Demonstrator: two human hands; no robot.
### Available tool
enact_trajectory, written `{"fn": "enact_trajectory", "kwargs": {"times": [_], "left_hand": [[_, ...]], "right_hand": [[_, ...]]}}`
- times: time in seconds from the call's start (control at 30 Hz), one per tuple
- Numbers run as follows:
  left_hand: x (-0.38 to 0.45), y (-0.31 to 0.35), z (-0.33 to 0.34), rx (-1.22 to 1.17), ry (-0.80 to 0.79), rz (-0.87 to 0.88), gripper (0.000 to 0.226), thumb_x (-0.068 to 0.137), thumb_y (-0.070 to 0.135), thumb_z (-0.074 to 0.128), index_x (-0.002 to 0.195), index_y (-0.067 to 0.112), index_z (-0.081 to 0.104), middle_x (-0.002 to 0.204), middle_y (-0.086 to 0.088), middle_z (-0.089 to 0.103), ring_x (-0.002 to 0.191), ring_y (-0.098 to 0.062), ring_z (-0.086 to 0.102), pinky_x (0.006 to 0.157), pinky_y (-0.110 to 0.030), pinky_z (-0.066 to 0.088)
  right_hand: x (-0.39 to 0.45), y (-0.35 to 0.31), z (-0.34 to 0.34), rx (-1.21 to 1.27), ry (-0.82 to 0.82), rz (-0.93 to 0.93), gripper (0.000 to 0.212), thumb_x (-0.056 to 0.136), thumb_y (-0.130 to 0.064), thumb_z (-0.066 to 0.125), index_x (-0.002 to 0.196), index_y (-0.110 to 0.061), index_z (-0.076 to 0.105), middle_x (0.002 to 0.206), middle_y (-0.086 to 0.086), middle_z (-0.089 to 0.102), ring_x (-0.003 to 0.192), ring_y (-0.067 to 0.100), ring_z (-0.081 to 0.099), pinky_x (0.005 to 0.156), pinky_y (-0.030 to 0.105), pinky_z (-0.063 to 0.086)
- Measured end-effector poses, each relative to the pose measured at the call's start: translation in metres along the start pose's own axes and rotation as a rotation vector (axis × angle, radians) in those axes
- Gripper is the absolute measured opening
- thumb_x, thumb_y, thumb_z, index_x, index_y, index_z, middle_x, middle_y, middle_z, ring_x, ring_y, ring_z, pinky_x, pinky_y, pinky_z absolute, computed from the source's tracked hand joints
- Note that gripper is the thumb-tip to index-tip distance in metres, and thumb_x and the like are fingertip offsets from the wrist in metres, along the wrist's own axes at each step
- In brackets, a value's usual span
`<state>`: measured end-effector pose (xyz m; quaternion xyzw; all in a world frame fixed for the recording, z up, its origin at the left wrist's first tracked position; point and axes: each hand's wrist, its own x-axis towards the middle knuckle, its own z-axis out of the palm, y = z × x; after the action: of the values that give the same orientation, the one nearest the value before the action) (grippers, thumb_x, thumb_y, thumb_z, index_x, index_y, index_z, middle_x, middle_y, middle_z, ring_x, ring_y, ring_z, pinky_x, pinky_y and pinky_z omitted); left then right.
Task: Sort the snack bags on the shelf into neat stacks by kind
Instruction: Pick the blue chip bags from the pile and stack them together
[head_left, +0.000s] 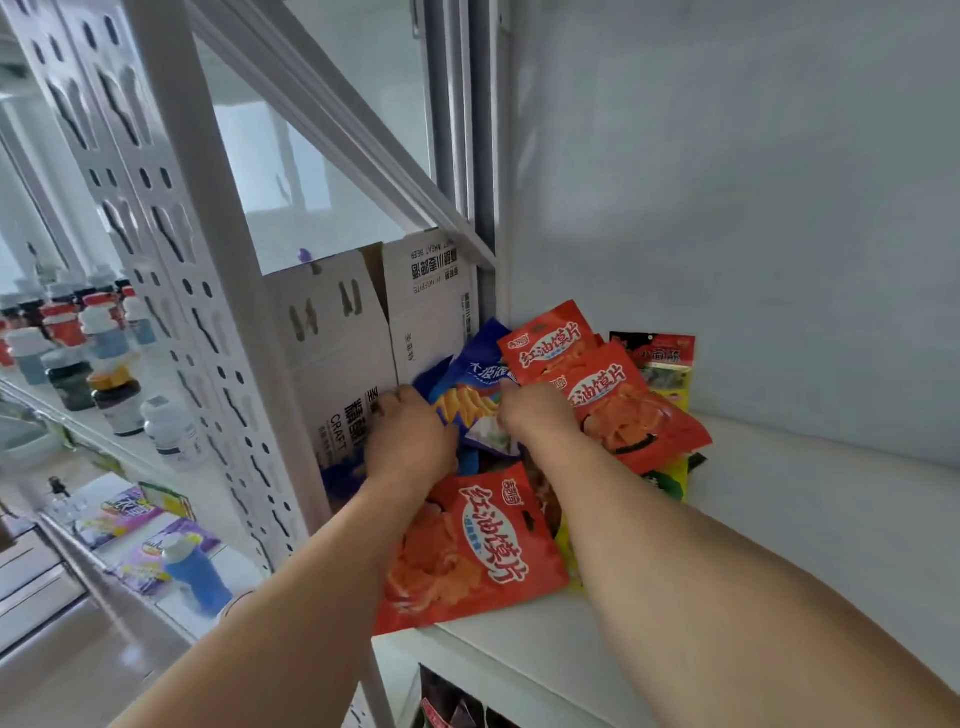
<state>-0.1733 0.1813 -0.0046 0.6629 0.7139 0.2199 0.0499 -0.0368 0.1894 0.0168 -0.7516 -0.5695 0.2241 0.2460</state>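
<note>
A heap of snack bags lies on the white shelf. A blue chip bag stands at the back, against a cardboard box. My left hand grips its left edge. My right hand grips its right side. Two red bags overlap to the right of my right hand. Another red bag lies at the shelf's front edge, between my forearms. A black and yellow bag leans against the back wall behind the red ones. My fingertips are hidden among the bags.
A white cardboard box stands on the shelf just left of the heap, beside the perforated white upright. Bottles and pouches fill the shelving at far left. More bags show on the lower shelf.
</note>
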Motion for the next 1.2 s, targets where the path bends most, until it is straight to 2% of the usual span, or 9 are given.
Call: {"fn": "enact_trajectory", "kwargs": {"times": [0.13,0.33,0.4,0.57,0.73,0.87,0.97,1.07,1.2], "left_hand": [[0.010,-0.006,0.000,-0.028,0.032,0.049,0.042,0.098,0.019,0.056,0.134,0.002,0.043,0.136,-0.020,0.045,0.113,-0.037,0.059,0.079,-0.042,0.051],[0.017,-0.013,0.001,-0.102,0.019,0.115,0.034,0.096,0.010,0.054,0.130,0.004,0.048,0.134,-0.018,0.046,0.111,-0.036,0.058,0.081,-0.043,0.050],[0.019,-0.014,0.000,-0.139,-0.017,0.101,0.033,0.095,0.012,0.057,0.127,0.003,0.051,0.131,-0.019,0.050,0.111,-0.035,0.058,0.084,-0.042,0.049],[0.023,-0.012,-0.001,-0.223,-0.115,0.044,0.033,0.093,0.023,0.066,0.119,0.002,0.062,0.119,-0.018,0.065,0.107,-0.032,0.062,0.084,-0.034,0.051],[0.019,-0.005,0.000,-0.498,-0.138,-0.019,0.023,0.098,0.021,0.061,0.118,0.013,0.068,0.111,0.000,0.063,0.100,-0.019,0.059,0.092,-0.034,0.052],[0.017,0.001,0.002,-0.648,-0.143,-0.001,0.025,0.100,0.017,0.057,0.122,0.019,0.066,0.123,-0.002,0.065,0.108,-0.017,0.059,0.096,-0.035,0.050],[0.017,0.002,-0.001,-0.487,-0.035,0.067,0.025,0.101,0.014,0.052,0.124,0.016,0.064,0.124,-0.004,0.062,0.106,-0.019,0.058,0.088,-0.030,0.047],[0.013,-0.005,-0.002,-0.133,0.063,0.123,0.028,0.100,0.011,0.048,0.125,0.008,0.059,0.124,-0.013,0.061,0.104,-0.027,0.061,0.080,-0.036,0.050],[0.007,-0.006,-0.003,0.226,-0.011,0.115,0.031,0.099,0.019,0.051,0.126,0.003,0.050,0.121,-0.017,0.059,0.104,-0.033,0.064,0.076,-0.043,0.055]], "right_hand": [[0.009,0.007,0.006,0.472,0.060,0.184,0.034,0.095,-0.030,0.051,0.119,-0.009,0.065,0.118,0.010,0.067,0.110,0.027,0.064,0.080,0.032,0.050],[0.030,0.012,0.015,0.668,0.145,0.268,0.055,0.074,-0.055,0.061,0.101,-0.007,0.065,0.092,0.011,0.067,0.086,0.032,0.065,0.088,0.046,0.057],[0.028,0.009,0.012,0.718,0.151,0.275,0.049,0.079,-0.053,0.066,0.098,-0.008,0.065,0.089,0.009,0.065,0.082,0.029,0.062,0.089,0.045,0.056],[0.026,0.011,0.005,0.791,0.105,0.290,0.051,0.087,-0.048,0.068,0.112,-0.004,0.062,0.105,0.011,0.065,0.098,0.031,0.063,0.091,0.043,0.055],[0.023,0.007,-0.006,0.668,-0.075,0.278,0.047,0.094,-0.029,0.063,0.134,-0.006,0.052,0.117,0.016,0.057,0.101,0.030,0.057,0.087,0.036,0.051],[0.032,0.013,-0.006,0.664,0.009,0.285,0.039,0.077,-0.021,0.082,0.101,0.000,0.060,0.097,0.014,0.064,0.092,0.029,0.063,0.084,0.039,0.055],[0.038,0.026,-0.014,0.750,0.024,0.285,0.026,0.087,-0.010,0.072,0.105,0.005,0.060,0.097,0.017,0.066,0.093,0.031,0.066,0.084,0.040,0.057],[0.039,0.041,-0.024,0.913,-0.014,0.234,0.032,0.094,0.000,0.054,0.126,0.005,0.054,0.091,0.012,0.060,0.078,0.024,0.064,0.066,0.032,0.059],[0.040,0.060,-0.030,0.964,0.040,0.200,0.040,0.092,0.001,0.054,0.132,0.005,0.051,0.106,0.015,0.059,0.073,0.019,0.059,0.066,0.032,0.056]]}}
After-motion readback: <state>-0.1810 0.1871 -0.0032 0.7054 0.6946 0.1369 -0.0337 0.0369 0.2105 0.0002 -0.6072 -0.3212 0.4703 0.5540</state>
